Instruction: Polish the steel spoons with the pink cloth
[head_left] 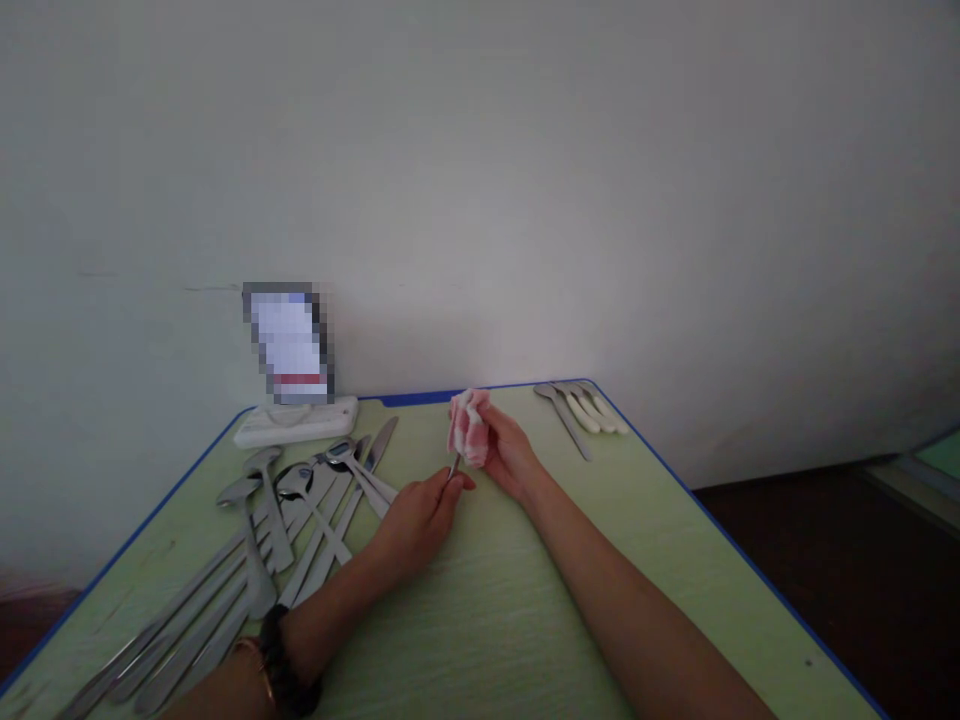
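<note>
My left hand [424, 515] is closed round the thin metal handle [454, 466] of a piece of cutlery. Its upper end is hidden inside a pink-and-white cloth [469, 428], so I cannot tell what kind it is. My right hand [511, 445] grips that cloth, wrapped about the cutlery's end, just above and right of my left hand. To the left, beside my left forearm, lies a loose pile of metal spoons [262, 510] and knives [382, 448]. At the far right corner, several spoons [581, 410] lie side by side, most with cream handles.
Everything lies on a light green table [525, 620] with a blue edge. A pixelated upright screen [292, 345] stands on a white base [296, 424] at the back left. Behind the table rises a pale wall [480, 200]. Dark floor [810, 550] shows at right.
</note>
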